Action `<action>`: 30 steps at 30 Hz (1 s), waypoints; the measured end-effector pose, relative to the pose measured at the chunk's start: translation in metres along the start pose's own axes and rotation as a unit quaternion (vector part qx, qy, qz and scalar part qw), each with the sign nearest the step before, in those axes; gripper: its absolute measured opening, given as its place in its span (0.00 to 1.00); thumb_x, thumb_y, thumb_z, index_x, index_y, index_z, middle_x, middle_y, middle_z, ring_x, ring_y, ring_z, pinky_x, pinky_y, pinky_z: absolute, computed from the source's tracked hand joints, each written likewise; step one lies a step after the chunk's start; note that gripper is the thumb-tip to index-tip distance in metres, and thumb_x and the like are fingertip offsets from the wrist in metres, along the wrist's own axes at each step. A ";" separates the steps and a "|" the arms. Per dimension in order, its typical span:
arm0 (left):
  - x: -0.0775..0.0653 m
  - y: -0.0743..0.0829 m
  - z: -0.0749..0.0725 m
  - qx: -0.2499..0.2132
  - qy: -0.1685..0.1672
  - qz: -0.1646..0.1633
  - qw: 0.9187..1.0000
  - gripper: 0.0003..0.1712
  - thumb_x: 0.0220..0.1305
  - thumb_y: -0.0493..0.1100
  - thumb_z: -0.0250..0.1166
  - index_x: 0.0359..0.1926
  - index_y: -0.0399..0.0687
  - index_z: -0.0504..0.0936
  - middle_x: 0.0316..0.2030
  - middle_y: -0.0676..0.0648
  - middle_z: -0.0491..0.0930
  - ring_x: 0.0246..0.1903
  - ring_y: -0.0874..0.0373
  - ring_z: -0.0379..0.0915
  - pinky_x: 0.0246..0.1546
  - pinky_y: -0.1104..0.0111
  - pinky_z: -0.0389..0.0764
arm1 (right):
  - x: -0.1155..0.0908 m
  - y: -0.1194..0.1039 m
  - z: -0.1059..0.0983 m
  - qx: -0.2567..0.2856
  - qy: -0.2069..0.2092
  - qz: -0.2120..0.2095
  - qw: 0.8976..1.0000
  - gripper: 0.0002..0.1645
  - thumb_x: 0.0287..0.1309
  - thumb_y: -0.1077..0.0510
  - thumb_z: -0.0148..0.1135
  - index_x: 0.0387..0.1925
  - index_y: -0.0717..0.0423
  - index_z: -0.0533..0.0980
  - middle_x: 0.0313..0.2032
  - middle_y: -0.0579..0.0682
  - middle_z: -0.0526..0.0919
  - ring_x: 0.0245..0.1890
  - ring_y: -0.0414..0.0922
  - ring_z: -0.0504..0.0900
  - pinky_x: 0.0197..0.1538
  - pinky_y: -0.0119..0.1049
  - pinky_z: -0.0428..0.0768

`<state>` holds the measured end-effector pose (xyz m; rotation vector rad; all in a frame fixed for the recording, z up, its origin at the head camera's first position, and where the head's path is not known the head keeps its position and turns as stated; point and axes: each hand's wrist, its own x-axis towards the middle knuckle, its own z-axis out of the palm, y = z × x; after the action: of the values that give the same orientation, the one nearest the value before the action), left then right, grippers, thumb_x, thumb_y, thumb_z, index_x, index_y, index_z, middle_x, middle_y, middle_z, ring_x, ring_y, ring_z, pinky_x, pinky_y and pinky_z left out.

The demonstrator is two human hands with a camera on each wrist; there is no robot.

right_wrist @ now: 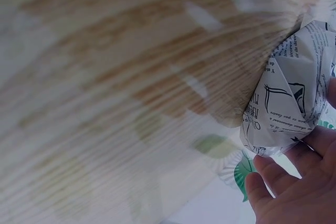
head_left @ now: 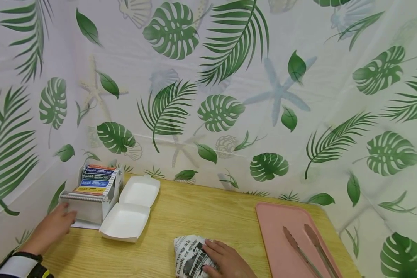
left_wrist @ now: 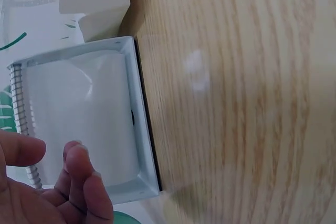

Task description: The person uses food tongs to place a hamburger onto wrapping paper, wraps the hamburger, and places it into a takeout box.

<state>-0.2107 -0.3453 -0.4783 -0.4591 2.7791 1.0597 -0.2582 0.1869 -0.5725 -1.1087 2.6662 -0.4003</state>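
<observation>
Newsprint-wrapped parcel [head_left: 190, 256] lies on the wooden table [head_left: 205, 210], its print climbing rightward; its long axis I can't tell. The right hand [head_left: 229, 259] rests loosely spread fingers on its right side; the left hand [head_left: 53, 224], relaxed, holds nothing beside the dispenser [head_left: 85, 210].

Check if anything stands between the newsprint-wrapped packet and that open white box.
Nothing visible does: in the head view, only wooden tabletop shows between the wrapped packet and the open white box. The left hand is off that path, by the dispenser.
</observation>
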 end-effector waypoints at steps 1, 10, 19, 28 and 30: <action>0.001 -0.001 0.000 -0.011 -0.002 -0.003 1.000 0.41 0.80 0.47 0.40 0.69 0.10 0.39 0.47 0.22 0.77 0.38 0.42 0.79 0.38 0.52 0.78 | -0.001 -0.005 -0.004 0.001 -0.001 0.001 1.000 0.42 0.72 0.25 0.35 0.78 0.39 0.58 0.76 0.44 0.61 0.74 0.51 0.63 0.70 0.54 0.66; 0.006 -0.007 0.004 -0.081 0.064 -0.019 0.994 0.32 0.80 0.46 0.41 0.67 0.18 0.57 0.35 0.35 0.80 0.27 0.53 0.75 0.28 0.63 0.74 | -0.016 -0.050 -0.043 0.002 -0.009 0.009 1.000 0.40 0.75 0.31 0.43 0.75 0.50 0.65 0.74 0.51 0.67 0.72 0.53 0.66 0.69 0.51 0.68; 0.009 -0.019 -0.003 -0.209 0.029 -0.055 0.976 0.27 0.82 0.48 0.40 0.57 0.22 0.63 0.30 0.45 0.78 0.26 0.55 0.75 0.29 0.63 0.79 | 0.001 0.002 0.006 -0.019 0.007 -0.012 1.000 0.42 0.73 0.27 0.36 0.79 0.40 0.57 0.77 0.45 0.60 0.75 0.51 0.62 0.70 0.53 0.67; 0.013 -0.029 -0.009 -0.232 -0.035 -0.065 0.970 0.27 0.83 0.50 0.39 0.55 0.24 0.65 0.31 0.49 0.77 0.30 0.56 0.74 0.33 0.65 0.77 | 0.003 0.009 0.012 -0.020 0.001 0.003 1.000 0.44 0.71 0.23 0.31 0.79 0.35 0.55 0.77 0.40 0.58 0.76 0.48 0.61 0.71 0.54 0.65; 0.013 -0.029 -0.010 -0.234 -0.040 -0.057 0.970 0.25 0.83 0.49 0.39 0.50 0.26 0.68 0.30 0.50 0.76 0.29 0.57 0.73 0.33 0.65 0.76 | 0.003 0.007 0.010 -0.018 0.002 0.006 1.000 0.44 0.71 0.23 0.32 0.79 0.35 0.55 0.77 0.40 0.58 0.76 0.48 0.60 0.71 0.54 0.65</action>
<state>-0.2134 -0.3753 -0.4920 -0.6010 2.3847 1.6650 -0.2617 0.1884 -0.5850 -1.1016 2.6921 -0.3549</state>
